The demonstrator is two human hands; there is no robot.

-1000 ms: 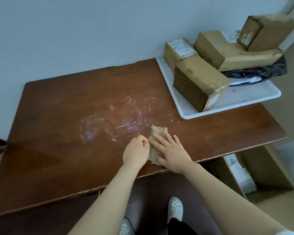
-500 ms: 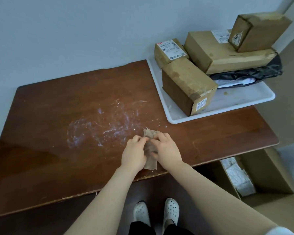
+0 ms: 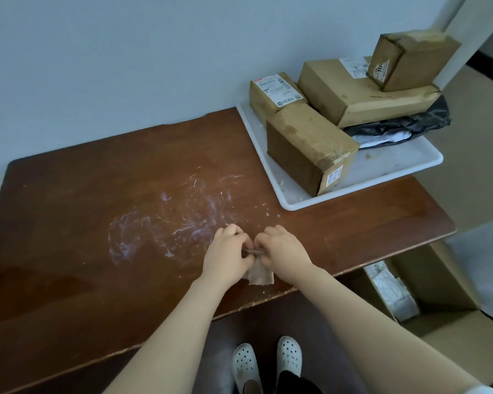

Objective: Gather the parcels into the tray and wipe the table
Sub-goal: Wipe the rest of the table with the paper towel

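Both hands are meeting knuckle to knuckle over the near edge of the table, forearms converging from the bottom of the view. The left hand is curling its fingers around the upper fold of the cloth, and the right hand is pinching the same fold from the other side. The gripped fold is running left to right between the hands; the loose end is lying flat on the wood, pointing toward the person. White smears are spreading across the tabletop just left of and beyond the hands.

The white tray is sitting at the table's far right corner, overhanging its right edge. It is holding a front box, a labelled box behind it, and a long box resting on a black bag. A small box is sitting tilted on top of the long box. An open carton is standing on the floor right of the table, containing white packets.
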